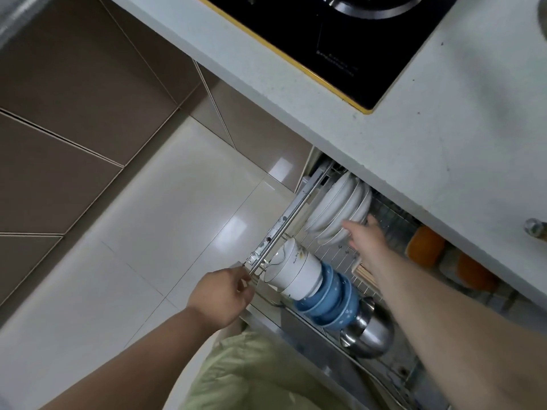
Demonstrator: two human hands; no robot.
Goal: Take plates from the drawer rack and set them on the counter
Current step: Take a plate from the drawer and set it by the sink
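Note:
Several white plates stand on edge in the wire drawer rack, which is pulled out below the pale counter. My right hand reaches into the rack with fingers spread, its fingertips touching the rim of the nearest plate, with nothing held. My left hand is closed on the front edge of the drawer, by the metal slide rail.
White bowls, blue bowls and a steel bowl lie on their sides near the drawer front. Orange objects sit deeper under the counter. A black cooktop occupies the counter's far part. Glossy floor tiles spread left.

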